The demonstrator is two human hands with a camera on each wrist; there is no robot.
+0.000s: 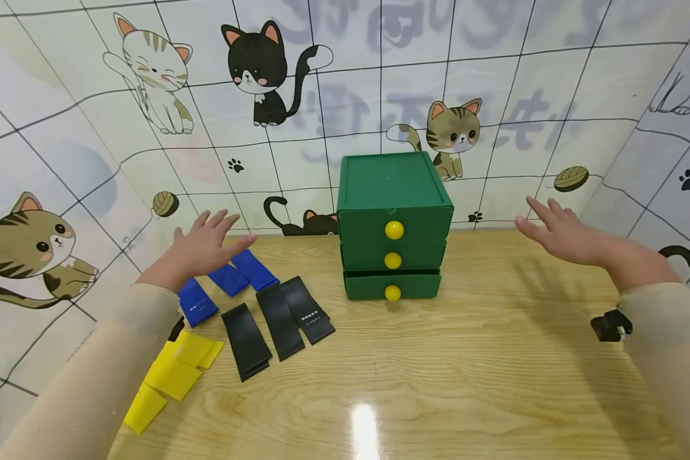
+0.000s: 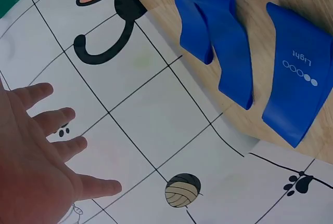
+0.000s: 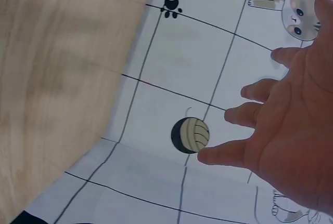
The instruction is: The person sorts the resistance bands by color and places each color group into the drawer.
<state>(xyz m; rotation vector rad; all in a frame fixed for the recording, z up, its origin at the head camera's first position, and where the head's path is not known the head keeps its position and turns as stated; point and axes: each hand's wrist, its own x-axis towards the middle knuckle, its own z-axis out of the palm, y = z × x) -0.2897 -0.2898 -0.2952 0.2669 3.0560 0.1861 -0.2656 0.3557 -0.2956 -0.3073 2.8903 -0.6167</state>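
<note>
**Left hand [image 1: 204, 246] and right hand [image 1: 575, 237] held empty either side of a green drawer unit [image 1: 393, 185]**

Head view: both hands are raised with fingers extended, gripping nothing. The drawer unit stands on the worktop [image 1: 466, 383] between them, well apart from each; it has three yellow knobs [image 1: 393, 260] down its front, and a dark gap shows along the top of its lowest drawer. Close by the left hand, on the side nearer the wearer, lie three blue bands [image 1: 253, 271]. Inward from these are several black bands [image 1: 276, 322]; one is printed "X Heavy" in white under a row of five dots. Yellow bands [image 1: 175, 374] lie beside the left forearm, partly covered by it. Behind both hands hangs a backdrop [image 1: 356, 76] of grid lines, cartoon cats and paw prints, with large, faint bluish characters showing reversed, too pale to read.

Left wrist view: the palm shows, fingers spread and holding nothing. Beyond the fingertips, apart from them, the blue bands rest on the worktop. The one farthest from the hand reads "Light", upside down here, beside five circles, two filled white.

Right wrist view: this hand is likewise spread and empty. A printed yarn ball [image 3: 190, 135] on the backdrop appears by one fingertip, with worktop farther off past the fingers.
</note>
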